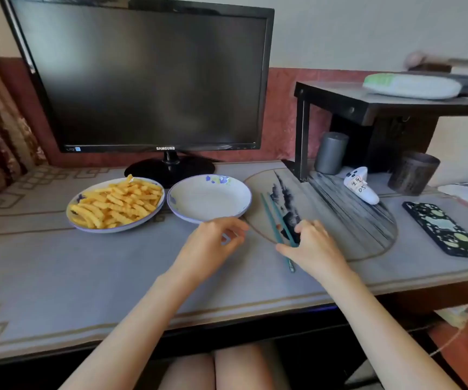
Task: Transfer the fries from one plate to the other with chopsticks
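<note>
Chopsticks (276,220) lie under right hand (313,247) fingers (285,250), touching; left hand (210,246) loosely curled, empty.

The right hand (314,246) hides the middle of the chopsticks (275,218).

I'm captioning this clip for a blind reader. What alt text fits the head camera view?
A person's right hand closes on teal chopsticks lying on a desk mat, while the left hand hovers empty near an empty white plate. Left of it sits a plate piled with fries, before a dark monitor.
</note>
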Demonstrator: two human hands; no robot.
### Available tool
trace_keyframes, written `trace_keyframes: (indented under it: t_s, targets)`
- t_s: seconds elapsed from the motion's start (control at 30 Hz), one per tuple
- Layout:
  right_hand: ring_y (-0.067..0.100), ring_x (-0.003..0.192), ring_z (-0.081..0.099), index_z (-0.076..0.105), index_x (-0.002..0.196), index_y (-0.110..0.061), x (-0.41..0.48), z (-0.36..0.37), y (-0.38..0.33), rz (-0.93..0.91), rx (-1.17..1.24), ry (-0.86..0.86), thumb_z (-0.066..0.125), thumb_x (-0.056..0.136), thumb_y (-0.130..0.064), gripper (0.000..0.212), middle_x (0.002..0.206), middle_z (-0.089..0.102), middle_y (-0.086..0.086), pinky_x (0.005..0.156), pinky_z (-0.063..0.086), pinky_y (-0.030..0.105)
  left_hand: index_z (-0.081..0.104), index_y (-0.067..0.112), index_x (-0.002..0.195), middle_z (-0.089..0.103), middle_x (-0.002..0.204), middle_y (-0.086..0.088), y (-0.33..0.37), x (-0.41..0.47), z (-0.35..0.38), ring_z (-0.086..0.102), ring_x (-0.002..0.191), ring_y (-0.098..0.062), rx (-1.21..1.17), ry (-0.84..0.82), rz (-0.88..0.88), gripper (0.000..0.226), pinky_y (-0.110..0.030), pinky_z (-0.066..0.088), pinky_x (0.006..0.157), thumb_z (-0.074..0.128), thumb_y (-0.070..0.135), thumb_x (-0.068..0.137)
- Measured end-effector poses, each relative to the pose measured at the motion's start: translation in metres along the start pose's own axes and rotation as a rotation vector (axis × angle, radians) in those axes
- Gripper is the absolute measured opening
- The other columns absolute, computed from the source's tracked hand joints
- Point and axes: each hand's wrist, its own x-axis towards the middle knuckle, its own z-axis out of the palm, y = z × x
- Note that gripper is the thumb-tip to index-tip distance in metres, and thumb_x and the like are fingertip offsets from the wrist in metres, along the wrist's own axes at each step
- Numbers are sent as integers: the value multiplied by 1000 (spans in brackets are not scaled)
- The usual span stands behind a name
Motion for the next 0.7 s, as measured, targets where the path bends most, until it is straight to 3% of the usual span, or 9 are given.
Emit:
trace_keyframes:
  t_s: [0.1,0.13,0.2,0.27,0.43,0.57,0.7]
  targets:
    - [29,87,57,56,86,-8,4,0,0,6,-39,-9,68,83,-32,28,96,54,9,60,39,30,69,22,100,69,95,10,-2,1,6,62,86,-8,1,-7,-9,20,-33,51,85,62,10,87]
    - [28,75,56,49,70,-11,6,0,1,14,-58,-26,67,82,-28,28,83,55,8,51,35,28,69,21,101,69,96,10,-2,1,7,62,86,-8,15,-16,-18,20,-32,51,85,62,10,87]
    - [25,62,48,34,57,-15,11,0,1,39,-59,-47,67,82,-22,42,61,45,4,43,28,26,69,21,102,69,97,10,-2,2,9,62,87,-8,23,-20,-16,20,-31,50,86,61,11,87]
    - [25,60,45,33,57,-15,13,-2,1,58,-84,-46,67,82,-21,42,56,38,1,44,29,26,69,20,103,69,97,9,-2,3,8,61,86,-7,22,-15,-11,20,-29,50,86,61,10,88]
    - [28,67,54,42,60,-13,16,-4,3,93,-68,-57,68,79,-22,34,61,48,4,54,38,28,69,25,101,68,95,13,-1,5,11,59,86,-3,30,-31,2,21,-26,49,85,61,11,88]
    - [28,71,51,39,65,-12,13,-8,-2,102,-104,-49,69,80,-25,36,64,46,1,50,32,28,69,24,101,66,92,15,2,8,16,56,87,4,32,-39,17,21,-23,48,84,61,10,88]
    - [27,66,45,34,62,-16,10,-9,-2,105,-139,-41,68,79,-24,39,61,41,-1,47,27,26,68,26,102,67,95,15,3,14,21,59,87,-1,48,-62,28,22,-25,48,86,60,11,89]
